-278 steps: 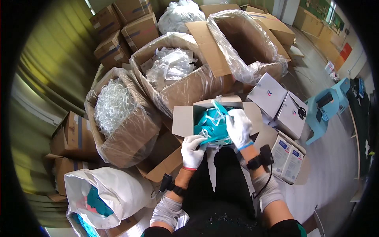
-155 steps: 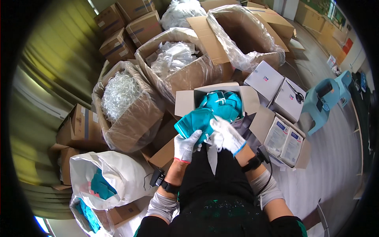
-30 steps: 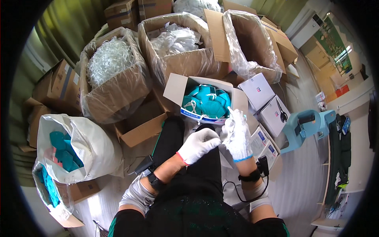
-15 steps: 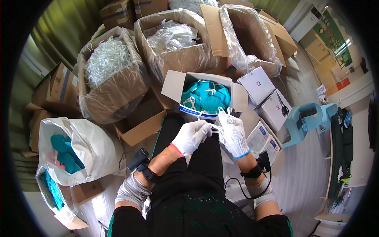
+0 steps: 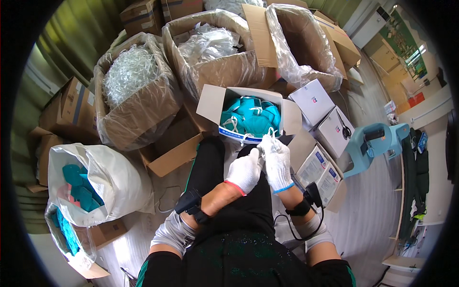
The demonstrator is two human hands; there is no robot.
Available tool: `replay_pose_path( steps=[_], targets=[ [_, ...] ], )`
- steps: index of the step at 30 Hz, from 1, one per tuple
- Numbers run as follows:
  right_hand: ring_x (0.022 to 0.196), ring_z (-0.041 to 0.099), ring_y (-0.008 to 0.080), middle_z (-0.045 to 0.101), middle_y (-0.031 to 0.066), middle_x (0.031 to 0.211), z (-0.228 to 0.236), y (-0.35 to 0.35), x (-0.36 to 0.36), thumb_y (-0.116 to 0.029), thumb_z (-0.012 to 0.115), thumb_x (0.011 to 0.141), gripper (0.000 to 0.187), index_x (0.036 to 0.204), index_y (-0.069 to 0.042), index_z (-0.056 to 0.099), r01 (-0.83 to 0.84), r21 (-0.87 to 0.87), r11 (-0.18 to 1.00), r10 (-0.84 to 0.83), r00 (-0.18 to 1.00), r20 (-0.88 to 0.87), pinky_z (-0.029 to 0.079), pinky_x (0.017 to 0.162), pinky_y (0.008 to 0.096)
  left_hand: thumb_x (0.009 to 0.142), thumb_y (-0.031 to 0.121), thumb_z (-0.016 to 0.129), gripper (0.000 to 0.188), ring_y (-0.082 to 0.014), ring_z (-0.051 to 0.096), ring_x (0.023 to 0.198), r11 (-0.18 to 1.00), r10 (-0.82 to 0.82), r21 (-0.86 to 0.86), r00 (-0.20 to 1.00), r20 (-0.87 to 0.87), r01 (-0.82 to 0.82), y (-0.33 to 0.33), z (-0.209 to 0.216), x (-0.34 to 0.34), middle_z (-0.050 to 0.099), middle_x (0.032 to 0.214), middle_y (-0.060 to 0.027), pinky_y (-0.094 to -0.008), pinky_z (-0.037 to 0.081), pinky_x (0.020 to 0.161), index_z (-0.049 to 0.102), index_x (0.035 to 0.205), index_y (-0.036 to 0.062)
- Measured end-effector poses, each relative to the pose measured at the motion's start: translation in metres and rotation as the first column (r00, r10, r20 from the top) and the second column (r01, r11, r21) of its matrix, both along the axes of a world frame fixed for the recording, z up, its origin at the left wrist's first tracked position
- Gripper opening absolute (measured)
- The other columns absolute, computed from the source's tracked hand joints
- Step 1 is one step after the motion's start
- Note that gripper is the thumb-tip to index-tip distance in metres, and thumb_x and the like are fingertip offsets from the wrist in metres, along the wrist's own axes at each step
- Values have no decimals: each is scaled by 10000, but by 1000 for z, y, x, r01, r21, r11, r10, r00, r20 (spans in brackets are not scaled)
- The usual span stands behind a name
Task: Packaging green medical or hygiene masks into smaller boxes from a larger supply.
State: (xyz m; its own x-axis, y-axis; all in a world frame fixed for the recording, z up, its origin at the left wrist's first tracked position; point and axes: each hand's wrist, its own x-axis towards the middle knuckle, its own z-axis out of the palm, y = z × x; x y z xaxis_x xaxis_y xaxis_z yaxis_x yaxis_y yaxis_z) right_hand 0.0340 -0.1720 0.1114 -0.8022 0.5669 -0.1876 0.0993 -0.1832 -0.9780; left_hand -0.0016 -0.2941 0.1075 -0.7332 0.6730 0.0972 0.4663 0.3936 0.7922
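My left hand (image 5: 244,172) and my right hand (image 5: 278,165), both in white knit gloves, meet over my lap at the near edge of an open carton (image 5: 209,101). White elastic straps (image 5: 271,131) stick up past the closed fingers of my right hand. My left fingers are pinched against the right hand on the same straps; the exact grip is hidden by the gloves. Teal cup-shaped masks (image 5: 253,119) with white straps fill the carton just beyond my hands. A short white loop (image 5: 245,139) hangs at its front wall.
Behind stand lined boxes of white elastic straps (image 5: 131,74) and clear plastic bags (image 5: 210,44). At left is a white sack (image 5: 122,182) with teal pieces. On the right are white boxes (image 5: 311,101), black scissors (image 5: 343,125), a box of packets (image 5: 319,167) and a blue plastic stool (image 5: 366,153).
My left hand has moved right and slightly down, closing up against my right hand. The strap stretched between the hands is now bunched. My left forearm has swung right.
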Motion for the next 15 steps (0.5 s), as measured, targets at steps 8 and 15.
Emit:
replay_pose_path(
  steps=[8,15],
  targets=[
    [578,526,76,609,-9,745,23,55,26,-125,591,979,160,859,-35,646,-186,-248,951,139,971,-194,415,509,230,1031,256,467,277,-158,546,661,904,-383,115,659,647,413,-60,37,-28,570,709,-90,-337,478,659,607,954,30],
    [666,510,56,576,-6,719,43,5,45,-134,529,1006,233,839,-10,634,-846,-63,529,847,521,105,389,561,183,1022,256,507,254,-213,634,670,787,-608,115,730,313,606,-73,43,-36,632,756,-146,-351,514,669,645,1065,48]
  ],
)
